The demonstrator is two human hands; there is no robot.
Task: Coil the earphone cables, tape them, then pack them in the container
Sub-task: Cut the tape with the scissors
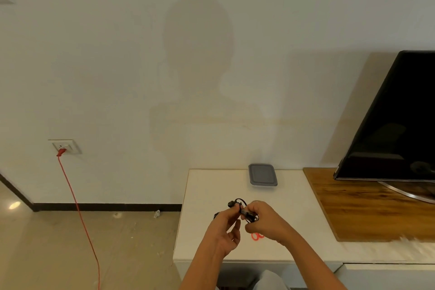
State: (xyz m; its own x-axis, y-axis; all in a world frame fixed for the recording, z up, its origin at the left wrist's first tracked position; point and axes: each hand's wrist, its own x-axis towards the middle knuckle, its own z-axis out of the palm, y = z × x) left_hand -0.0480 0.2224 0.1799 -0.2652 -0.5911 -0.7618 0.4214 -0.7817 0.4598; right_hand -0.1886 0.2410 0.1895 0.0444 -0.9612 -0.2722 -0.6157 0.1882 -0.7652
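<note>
A black earphone cable (244, 211) is bunched into a small coil between both hands above the white table (207, 195). My left hand (226, 226) pinches the cable near an earbud. My right hand (264, 220) grips the coil's other side. A grey lidded container (262, 174) sits closed at the table's far edge, beyond the hands. Red scissor handles (256, 236) lie on the table partly hidden under my right hand. No tape roll is clearly visible.
A black TV (395, 120) stands on a wooden board (367, 207) to the right. A red cord (77, 205) runs from a wall socket (64, 146) down across the floor on the left. The wall rises just behind the table.
</note>
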